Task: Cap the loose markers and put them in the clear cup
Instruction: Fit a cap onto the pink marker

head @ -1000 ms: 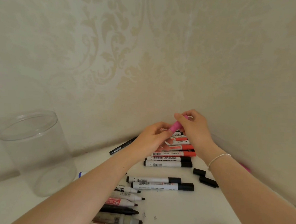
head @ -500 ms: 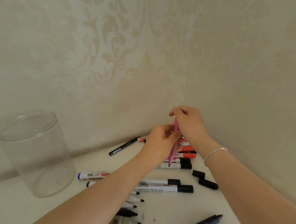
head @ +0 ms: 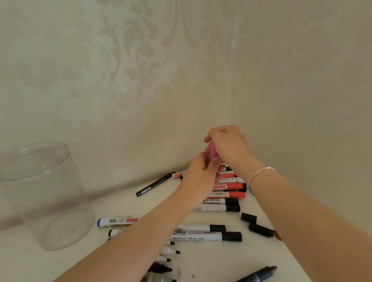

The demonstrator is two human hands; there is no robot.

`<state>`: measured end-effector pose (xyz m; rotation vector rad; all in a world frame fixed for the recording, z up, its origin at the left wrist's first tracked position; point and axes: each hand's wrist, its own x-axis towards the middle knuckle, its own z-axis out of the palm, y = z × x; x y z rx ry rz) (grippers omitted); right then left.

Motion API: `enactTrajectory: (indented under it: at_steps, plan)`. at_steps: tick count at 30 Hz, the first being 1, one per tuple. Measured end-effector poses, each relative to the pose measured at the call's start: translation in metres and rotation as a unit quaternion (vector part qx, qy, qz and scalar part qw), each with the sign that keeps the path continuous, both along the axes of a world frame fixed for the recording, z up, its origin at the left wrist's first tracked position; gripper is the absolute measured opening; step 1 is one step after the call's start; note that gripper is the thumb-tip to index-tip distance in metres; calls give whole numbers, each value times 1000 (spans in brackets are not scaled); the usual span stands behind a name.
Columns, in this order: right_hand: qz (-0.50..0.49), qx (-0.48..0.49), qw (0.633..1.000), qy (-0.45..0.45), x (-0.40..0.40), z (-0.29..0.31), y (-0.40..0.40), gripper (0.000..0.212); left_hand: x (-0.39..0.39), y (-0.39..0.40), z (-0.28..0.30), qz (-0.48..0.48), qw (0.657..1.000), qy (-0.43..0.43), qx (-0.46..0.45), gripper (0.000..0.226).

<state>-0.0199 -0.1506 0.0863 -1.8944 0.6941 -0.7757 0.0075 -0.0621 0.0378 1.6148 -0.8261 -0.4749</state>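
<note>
1. Tabletop (head: 205, 263): white, runs into a wall corner at its far edge.
2. Clear cup (head: 42, 193): upright near left edge, nothing inside.
3. Right hand (head: 230, 145): fingers curled gripping pink marker (head: 213, 151) from above, over far corner.
4. Left hand (head: 199, 174): fingers pinch the marker's lower part.
5. Loose markers (head: 205, 234): scattered mid-tabletop, several uncapped at near edge.
6. Black caps (head: 259, 229): loose by right edge.
</note>
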Motion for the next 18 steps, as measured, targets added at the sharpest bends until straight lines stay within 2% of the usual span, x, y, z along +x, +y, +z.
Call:
enactTrajectory:
  at_steps: [2, 4, 5, 8, 10, 14, 18]
  plan:
    - [-39, -108, 992, 45, -5, -11, -1, 31, 1, 2, -6, -3, 998, -49, 41, 19]
    - [-75, -226, 964, 121, -12, -21, -5, 34, 6, 7, -12, -2, 988, -143, 65, 25]
    - [-78, -252, 952, 153, -14, -23, -7, 37, 9, 9, -13, -4, 977, -201, 77, 27]
    - [-20, -187, 968, 169, -19, -32, -11, 46, 14, 14, -16, 19, 919, -369, 135, 28]
    - [-4, -157, 977, 144, -21, -36, -3, 48, 17, 15, -15, 61, 887, -429, 161, 24]
    - [-13, -172, 977, 125, -22, -52, 10, 38, 20, 15, -14, 103, 852, -479, 184, 14]
    - [-27, -152, 980, 125, -21, -53, 7, 39, 16, 12, -13, 115, 833, -509, 185, 14]
